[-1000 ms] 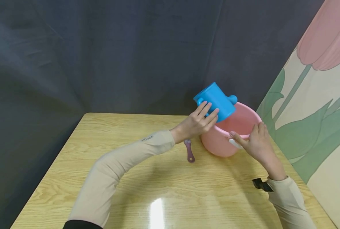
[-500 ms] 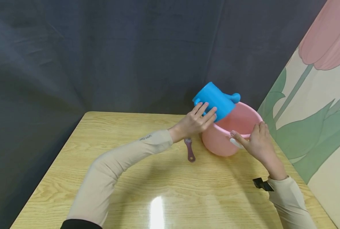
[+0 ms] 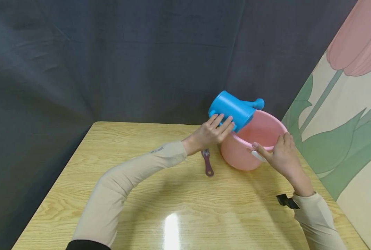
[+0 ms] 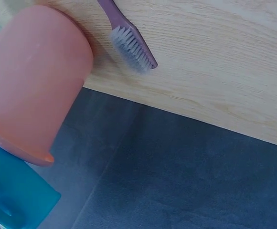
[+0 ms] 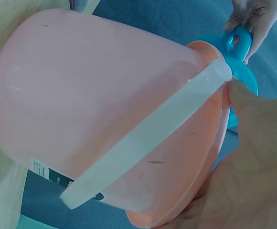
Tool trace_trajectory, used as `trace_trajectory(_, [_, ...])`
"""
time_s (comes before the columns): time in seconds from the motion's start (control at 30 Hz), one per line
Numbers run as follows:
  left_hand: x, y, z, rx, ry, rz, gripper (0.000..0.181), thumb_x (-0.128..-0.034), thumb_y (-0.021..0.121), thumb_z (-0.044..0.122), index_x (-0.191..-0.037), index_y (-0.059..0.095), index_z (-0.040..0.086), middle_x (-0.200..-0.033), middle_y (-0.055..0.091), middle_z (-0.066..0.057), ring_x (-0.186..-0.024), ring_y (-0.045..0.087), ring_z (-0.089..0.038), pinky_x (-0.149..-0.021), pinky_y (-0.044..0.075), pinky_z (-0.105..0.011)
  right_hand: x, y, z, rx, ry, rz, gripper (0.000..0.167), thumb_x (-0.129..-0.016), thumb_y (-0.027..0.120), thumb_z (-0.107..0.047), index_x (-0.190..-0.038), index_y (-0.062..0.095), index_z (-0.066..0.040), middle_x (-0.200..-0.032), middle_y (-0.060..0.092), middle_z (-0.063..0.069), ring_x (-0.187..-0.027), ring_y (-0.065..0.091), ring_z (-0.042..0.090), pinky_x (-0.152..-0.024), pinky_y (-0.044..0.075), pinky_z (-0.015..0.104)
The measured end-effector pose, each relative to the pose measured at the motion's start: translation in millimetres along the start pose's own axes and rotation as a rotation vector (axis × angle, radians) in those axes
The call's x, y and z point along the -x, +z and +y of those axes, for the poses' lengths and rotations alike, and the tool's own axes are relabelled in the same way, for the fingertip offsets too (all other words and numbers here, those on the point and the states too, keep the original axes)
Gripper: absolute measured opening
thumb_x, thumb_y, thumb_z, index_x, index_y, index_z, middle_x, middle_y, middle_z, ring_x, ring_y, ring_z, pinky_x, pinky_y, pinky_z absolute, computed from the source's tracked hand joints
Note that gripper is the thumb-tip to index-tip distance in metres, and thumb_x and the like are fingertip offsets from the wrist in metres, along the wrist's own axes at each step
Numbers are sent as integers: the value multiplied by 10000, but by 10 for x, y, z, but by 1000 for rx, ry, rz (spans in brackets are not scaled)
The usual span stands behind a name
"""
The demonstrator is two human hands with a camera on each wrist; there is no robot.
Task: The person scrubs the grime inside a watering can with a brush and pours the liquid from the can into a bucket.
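Note:
In the head view my left hand point(image 3: 209, 133) holds a blue watering can point(image 3: 230, 107) by its handle, tilted at the left edge of the pink bucket point(image 3: 240, 158), its spout out over the rim. Part of the can point(image 4: 19, 186) shows beside the bucket point(image 4: 33, 71) in the left wrist view. My right hand point(image 3: 283, 156) grips the bucket's near right rim, thumb and fingers apart along it. The right wrist view has this hand point(image 5: 258, 157) at the rim next to the white bucket handle point(image 5: 143, 138). Inside the bucket, only pink wall is visible.
A purple brush point(image 3: 207, 165) with pale bristles lies on the wooden table point(image 3: 160, 208), just left of the bucket. Dark cloth point(image 3: 157, 62) hangs behind the table. A wall with painted flowers point(image 3: 345, 121) stands close on the right.
The watering can has rotated in my left hand's hold: its base end has moved down and left, and its spout a little up and right. My right hand stays on the rim.

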State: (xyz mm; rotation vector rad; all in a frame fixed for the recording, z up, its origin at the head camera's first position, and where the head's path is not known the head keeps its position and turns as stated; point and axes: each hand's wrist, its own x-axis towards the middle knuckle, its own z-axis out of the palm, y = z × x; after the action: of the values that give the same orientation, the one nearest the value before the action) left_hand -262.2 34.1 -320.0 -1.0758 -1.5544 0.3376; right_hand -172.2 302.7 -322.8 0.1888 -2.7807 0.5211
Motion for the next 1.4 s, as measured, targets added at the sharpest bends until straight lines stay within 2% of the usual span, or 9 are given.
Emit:
trace_trajectory(0.33, [34,-12,14,53,-44,30,208,-991,593,120,-1158,713,85,-1156,708,-72,-1012,675,-251,-920,536,-371,-5,27,11,9,-6,12,1055,-947,571,-567,-1301,209,358,-1357,217,522,-1267,204,658,-1085,156,700])
trace_trajectory(0.57, [44,-15,-6,99,-69,90,155,-985,615,130,-1076,721,63,-996,718,-41,-888,668,-207,-911,538,-341,-7,27,7,0,8,0,1069,-946,568,-571,-1330,173,345,-1393,177,518,-1293,173,663,-1091,133,703])
trace_trajectory(0.73, [63,-40,-23,134,-90,64,152,-984,625,126,-1090,719,69,-996,720,-32,-887,667,-191,-916,534,-319,-6,22,8,-5,13,-12,1073,-948,567,-571,-1332,161,345,-1403,156,520,-1306,150,662,-1104,102,694])
trace_trajectory(0.83, [90,-54,-28,163,-113,31,163,-983,632,122,-1113,717,73,-1009,722,-26,-893,661,-179,-925,525,-300,-8,25,10,-4,11,-3,1058,-944,575,-569,-1309,193,348,-1359,209,511,-1273,189,651,-1085,142,706])
trace_trajectory(0.93, [114,-78,-49,219,-167,3,180,-972,650,113,-1134,717,76,-1023,720,-21,-912,652,-168,-926,521,-286,-8,34,14,3,3,15,1014,-939,584,-567,-1247,263,344,-1270,279,480,-1209,249,620,-1044,206,705])
trace_trajectory(1.07, [132,-106,-98,306,-275,-21,206,-950,674,85,-1152,714,82,-1059,719,-15,-956,665,-162,-839,553,-263,-5,41,16,6,-6,32,972,-939,590,-558,-1190,305,336,-1193,310,442,-1156,275,590,-1004,232,697])
trace_trajectory(1.27, [152,-122,-150,429,-422,-80,263,-938,663,23,-1191,705,81,-1125,725,-40,-1012,692,-179,-636,567,-244,-11,22,7,-5,13,8,1028,-948,574,-559,-1288,220,344,-1302,247,483,-1241,211,621,-1063,174,706])
trace_trajectory(1.4, [179,-116,-153,536,-539,-94,331,-915,632,-48,-1218,695,66,-1146,720,-58,-1030,691,-182,-576,543,-242,-14,20,2,-1,25,-9,1055,-950,561,-572,-1313,186,345,-1356,203,500,-1279,174,637,-1081,149,703])
